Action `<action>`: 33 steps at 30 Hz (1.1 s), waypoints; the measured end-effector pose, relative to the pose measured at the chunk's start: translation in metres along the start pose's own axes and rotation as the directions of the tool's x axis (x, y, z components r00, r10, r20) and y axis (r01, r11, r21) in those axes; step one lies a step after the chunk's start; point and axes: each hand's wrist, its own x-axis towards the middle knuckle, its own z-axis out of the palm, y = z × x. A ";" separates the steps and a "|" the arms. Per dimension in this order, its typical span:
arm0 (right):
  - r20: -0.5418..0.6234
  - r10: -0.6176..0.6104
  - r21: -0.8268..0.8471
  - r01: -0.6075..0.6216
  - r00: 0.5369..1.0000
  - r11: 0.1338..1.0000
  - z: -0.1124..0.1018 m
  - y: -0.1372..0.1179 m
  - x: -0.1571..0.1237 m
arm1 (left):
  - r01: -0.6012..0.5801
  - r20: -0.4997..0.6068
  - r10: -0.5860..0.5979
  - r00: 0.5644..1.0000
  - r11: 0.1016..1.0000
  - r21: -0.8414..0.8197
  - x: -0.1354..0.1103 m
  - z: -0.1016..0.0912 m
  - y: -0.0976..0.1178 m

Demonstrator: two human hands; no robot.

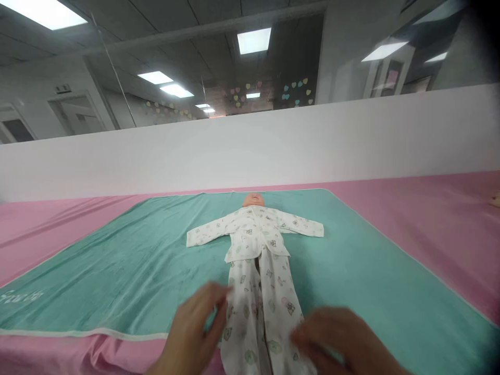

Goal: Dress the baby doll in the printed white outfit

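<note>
Flanking pants point(275, 307) at the near edge of blanket point(128, 260): left hand point(195, 328), thumb and finger apart; right hand point(339, 333), fingers too blurred to tell. Doll point(253, 200) shows above shirt point(248, 234).

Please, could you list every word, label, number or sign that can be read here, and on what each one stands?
Nothing reads with certainty.
Blanket: white lettering at left, perhaps starting "Sp"; the rest is too blurred.
Panel above a door, upper left: too small to read.
Jacket and trousers: printed figures, no readable words.
</note>
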 end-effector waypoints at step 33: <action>-0.137 0.072 0.037 -0.068 0.988 0.997 0.061 0.079 0.063 | -0.221 -0.206 0.233 0.950 0.972 0.080 0.068 0.052 -0.031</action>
